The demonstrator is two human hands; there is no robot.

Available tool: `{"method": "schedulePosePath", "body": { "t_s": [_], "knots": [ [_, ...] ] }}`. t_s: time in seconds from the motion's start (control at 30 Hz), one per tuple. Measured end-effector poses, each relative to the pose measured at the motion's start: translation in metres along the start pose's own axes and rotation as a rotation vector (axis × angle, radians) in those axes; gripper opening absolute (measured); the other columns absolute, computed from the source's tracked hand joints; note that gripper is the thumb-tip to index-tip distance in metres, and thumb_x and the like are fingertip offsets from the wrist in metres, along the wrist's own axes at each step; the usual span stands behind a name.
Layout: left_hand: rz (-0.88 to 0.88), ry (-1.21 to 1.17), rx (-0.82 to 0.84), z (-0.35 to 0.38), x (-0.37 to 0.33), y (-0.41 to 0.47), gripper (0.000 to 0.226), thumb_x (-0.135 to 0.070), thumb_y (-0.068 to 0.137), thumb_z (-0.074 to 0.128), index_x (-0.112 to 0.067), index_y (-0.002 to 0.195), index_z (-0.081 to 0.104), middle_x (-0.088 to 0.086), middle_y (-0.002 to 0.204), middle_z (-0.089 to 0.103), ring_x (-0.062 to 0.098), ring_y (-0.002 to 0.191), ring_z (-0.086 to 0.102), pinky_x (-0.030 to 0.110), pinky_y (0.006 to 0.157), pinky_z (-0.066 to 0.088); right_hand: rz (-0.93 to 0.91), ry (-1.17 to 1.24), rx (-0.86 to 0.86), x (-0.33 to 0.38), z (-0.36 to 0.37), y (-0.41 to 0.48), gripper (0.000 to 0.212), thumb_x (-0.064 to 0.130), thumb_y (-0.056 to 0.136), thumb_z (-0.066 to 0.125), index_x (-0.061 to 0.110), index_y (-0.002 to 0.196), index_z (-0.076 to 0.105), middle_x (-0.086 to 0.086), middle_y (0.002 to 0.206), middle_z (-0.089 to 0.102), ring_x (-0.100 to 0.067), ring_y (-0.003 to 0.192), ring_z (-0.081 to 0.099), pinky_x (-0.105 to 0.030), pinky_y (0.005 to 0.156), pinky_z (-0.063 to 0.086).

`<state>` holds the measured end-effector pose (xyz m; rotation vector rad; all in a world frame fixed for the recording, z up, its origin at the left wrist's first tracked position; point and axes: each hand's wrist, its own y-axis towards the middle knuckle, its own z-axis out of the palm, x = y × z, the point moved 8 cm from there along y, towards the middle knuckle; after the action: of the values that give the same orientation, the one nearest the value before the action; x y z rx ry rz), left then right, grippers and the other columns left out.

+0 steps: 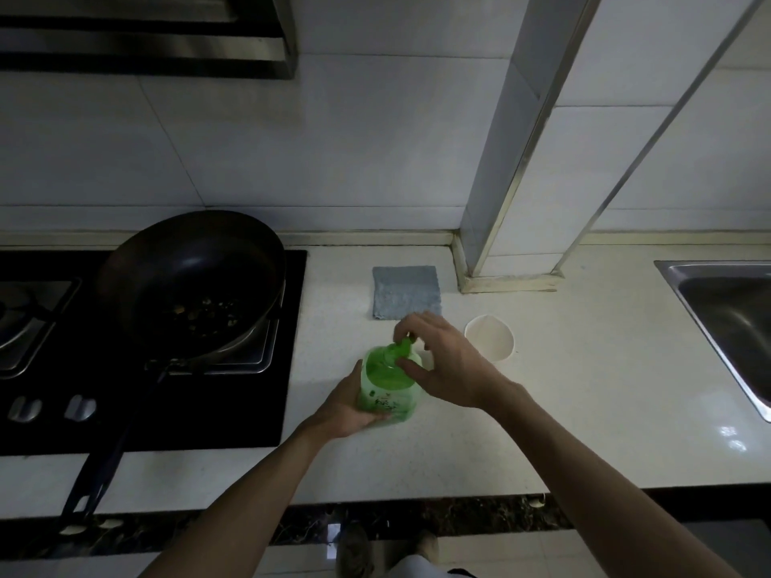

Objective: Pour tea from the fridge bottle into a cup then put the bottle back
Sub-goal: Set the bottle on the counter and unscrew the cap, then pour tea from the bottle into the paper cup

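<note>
A green plastic tea bottle [386, 385] stands on the white counter [479, 444] in the middle of the view. My left hand [348, 406] wraps around its lower body from the left. My right hand [442, 360] reaches over the top, its fingers closed around the green cap [401, 348]. A white cup [489, 337] stands just to the right of the bottle, behind my right hand. What is in the cup cannot be made out.
A dark frying pan [192, 281] with food bits sits on the black gas stove [142, 360] at left, its handle jutting over the counter's front edge. A grey cloth [406, 292] lies behind the bottle. A steel sink [726, 323] is at far right.
</note>
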<state>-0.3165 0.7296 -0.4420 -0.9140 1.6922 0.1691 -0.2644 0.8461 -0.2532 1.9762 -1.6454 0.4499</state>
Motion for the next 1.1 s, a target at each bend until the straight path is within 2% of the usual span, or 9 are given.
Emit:
{"method": "schedulePosePath", "body": {
  "t_s": [0.13, 0.23, 0.43, 0.5, 0.63, 0.77, 0.87, 0.97, 1.1],
  "knots": [
    [0.000, -0.022, 0.020, 0.001, 0.002, 0.000, 0.093, -0.030, 0.062, 0.087, -0.030, 0.138, 0.034, -0.006, 0.123, 0.061, 0.010, 0.114, 0.060, 0.037, 0.094, 0.053, 0.192, 0.196, -0.285, -0.046, 0.004, -0.042, 0.019, 0.021, 0.078, 0.075, 0.017, 0.087, 0.059, 0.012, 0.090, 0.063, -0.008, 0.081, 0.056, -0.018, 0.066, 0.042],
    [-0.017, -0.053, 0.001, 0.000, 0.003, -0.001, 0.098, -0.041, 0.053, 0.087, -0.033, 0.136, 0.035, -0.007, 0.123, 0.060, 0.011, 0.115, 0.059, 0.037, 0.096, 0.052, 0.346, 0.243, -0.365, -0.084, 0.032, -0.080, 0.018, 0.012, 0.074, 0.080, 0.016, 0.081, 0.064, 0.017, 0.085, 0.065, -0.006, 0.076, 0.055, -0.015, 0.062, 0.040],
    [-0.014, -0.038, -0.015, 0.000, 0.007, 0.001, 0.100, -0.044, 0.051, 0.087, -0.026, 0.137, 0.038, -0.009, 0.122, 0.061, 0.011, 0.116, 0.058, 0.032, 0.098, 0.049, 0.639, 0.195, -0.308, -0.149, 0.086, -0.132, 0.040, 0.014, 0.075, 0.080, 0.021, 0.113, 0.071, 0.005, 0.094, 0.072, -0.005, 0.074, 0.058, -0.019, 0.066, 0.046],
    [-0.025, -0.036, -0.016, -0.001, 0.009, 0.001, 0.099, -0.043, 0.051, 0.087, -0.029, 0.135, 0.038, -0.010, 0.121, 0.062, 0.011, 0.115, 0.058, 0.033, 0.098, 0.050, 0.712, 0.180, -0.266, -0.161, 0.096, -0.142, 0.039, 0.014, 0.078, 0.079, 0.019, 0.116, 0.072, -0.001, 0.092, 0.069, -0.004, 0.070, 0.056, -0.012, 0.065, 0.042],
    [-0.038, -0.038, -0.010, -0.001, 0.008, 0.001, 0.104, -0.051, 0.047, 0.090, -0.029, 0.134, 0.038, -0.014, 0.119, 0.061, 0.006, 0.113, 0.058, 0.027, 0.097, 0.049, 0.719, 0.172, -0.200, -0.166, 0.109, -0.151, 0.037, 0.012, 0.082, 0.076, 0.014, 0.118, 0.070, -0.005, 0.090, 0.066, -0.002, 0.068, 0.055, -0.004, 0.062, 0.042],
    [-0.056, -0.013, -0.001, 0.000, 0.011, 0.002, 0.094, -0.026, 0.060, 0.090, -0.022, 0.139, 0.037, -0.009, 0.121, 0.061, 0.010, 0.116, 0.057, 0.032, 0.100, 0.048, 0.697, 0.170, -0.211, -0.166, 0.109, -0.153, 0.034, 0.008, 0.083, 0.074, 0.009, 0.116, 0.068, -0.007, 0.107, 0.072, 0.000, 0.073, 0.059, -0.003, 0.067, 0.047],
    [-0.059, -0.011, 0.001, -0.001, 0.012, 0.002, 0.096, -0.028, 0.059, 0.089, -0.023, 0.139, 0.037, -0.009, 0.122, 0.061, 0.009, 0.115, 0.058, 0.034, 0.100, 0.049, 0.669, 0.078, -0.223, -0.165, 0.106, -0.156, 0.043, 0.017, 0.083, 0.075, 0.013, 0.124, 0.062, 0.001, 0.111, 0.073, -0.001, 0.063, 0.063, -0.015, 0.065, 0.051],
    [-0.060, -0.018, 0.005, -0.001, 0.011, 0.002, 0.099, -0.035, 0.055, 0.089, -0.024, 0.138, 0.037, -0.008, 0.122, 0.061, 0.009, 0.116, 0.058, 0.035, 0.100, 0.049, 0.611, -0.085, -0.160, -0.167, 0.108, -0.160, 0.057, 0.028, 0.088, 0.069, 0.020, 0.140, 0.049, 0.004, 0.111, 0.073, -0.015, 0.073, 0.070, -0.027, 0.061, 0.054],
    [-0.055, -0.016, -0.005, -0.001, 0.012, 0.003, 0.094, -0.031, 0.057, 0.090, -0.024, 0.136, 0.038, -0.008, 0.122, 0.062, 0.010, 0.115, 0.058, 0.034, 0.099, 0.049, 0.629, -0.201, -0.036, -0.166, 0.113, -0.166, 0.059, 0.036, 0.098, 0.052, 0.027, 0.151, 0.028, -0.004, 0.108, 0.072, -0.021, 0.079, 0.068, -0.025, 0.060, 0.044]
  ]
}}
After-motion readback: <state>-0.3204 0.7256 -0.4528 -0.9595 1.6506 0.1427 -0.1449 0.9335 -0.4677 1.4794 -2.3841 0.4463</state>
